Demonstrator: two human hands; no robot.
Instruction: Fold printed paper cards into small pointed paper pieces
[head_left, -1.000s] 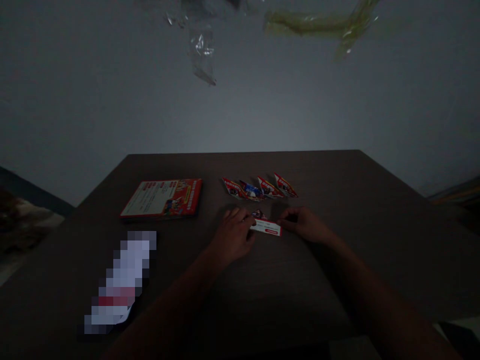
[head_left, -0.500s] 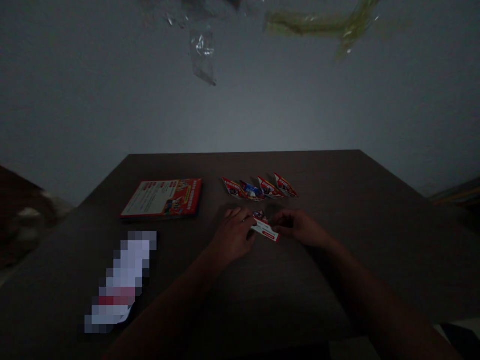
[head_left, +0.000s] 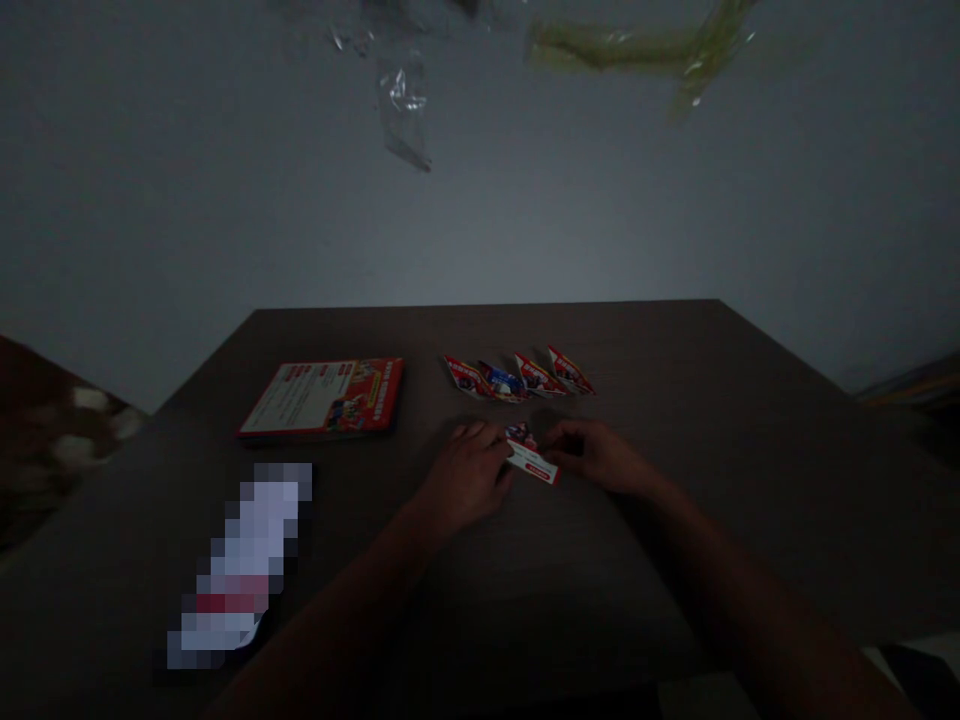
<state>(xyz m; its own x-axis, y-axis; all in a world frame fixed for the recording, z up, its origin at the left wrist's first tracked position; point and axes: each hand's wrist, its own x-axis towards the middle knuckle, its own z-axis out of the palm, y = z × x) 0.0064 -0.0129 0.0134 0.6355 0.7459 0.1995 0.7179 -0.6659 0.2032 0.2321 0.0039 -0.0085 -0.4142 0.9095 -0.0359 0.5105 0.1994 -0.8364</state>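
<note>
A small folded printed card [head_left: 535, 464], white with red edges and a dark picture on its rear part, lies between my two hands on the table. My left hand [head_left: 471, 468] rests over its left side, fingers curled down against it and partly hidden. At the card's right edge, my right hand [head_left: 596, 452] has thumb and fingertips pinched together. Just behind stand several zigzag-folded printed cards [head_left: 538, 375] in red and blue, in a row, touched by neither hand.
A stack of red and white printed sheets or booklets [head_left: 322, 398] lies on the left of the brown table [head_left: 637, 330]. Nearer, a lit phone-like device [head_left: 244, 560] appears, its screen blurred out. A pale wall [head_left: 480, 220] with tape and a plastic scrap rises behind the table.
Almost nothing differs. My fingers have shifted very slightly on the folded card, and the whole view has moved a touch.
</note>
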